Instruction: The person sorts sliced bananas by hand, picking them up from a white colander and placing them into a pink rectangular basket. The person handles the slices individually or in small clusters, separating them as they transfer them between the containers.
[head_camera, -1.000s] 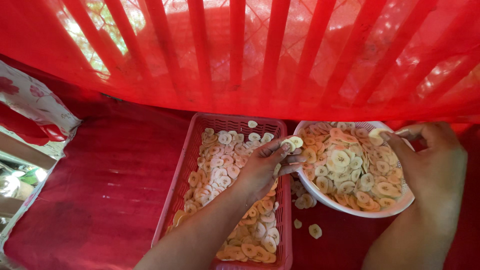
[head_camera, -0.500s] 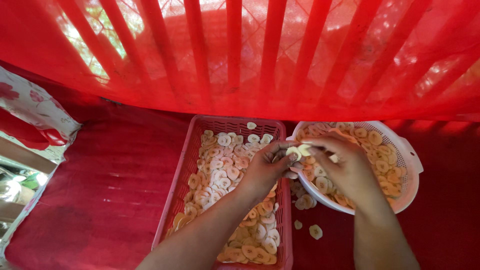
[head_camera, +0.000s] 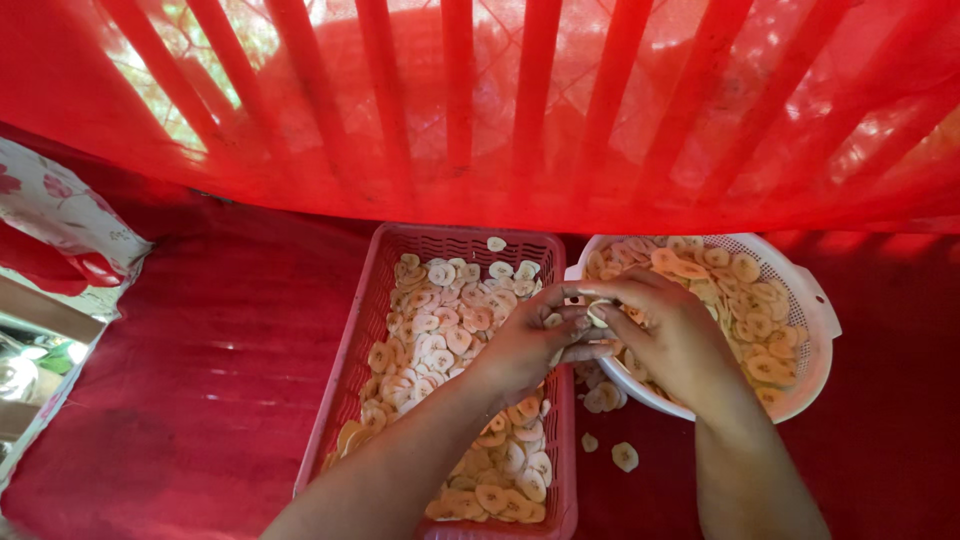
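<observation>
Hands meet over the white colander's rim (head_camera: 815, 300): left hand (head_camera: 530, 345) and right hand (head_camera: 665, 330) both pinch pale fruit slices (head_camera: 597, 312), beside the pink basket (head_camera: 350, 370) of slices.

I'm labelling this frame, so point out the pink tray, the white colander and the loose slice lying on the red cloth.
pink tray (head_camera: 352, 385), head view, on its left wall.
white colander (head_camera: 812, 310), head view, on its right rim.
loose slice (head_camera: 625, 457), head view, on the slice's middle.
</observation>
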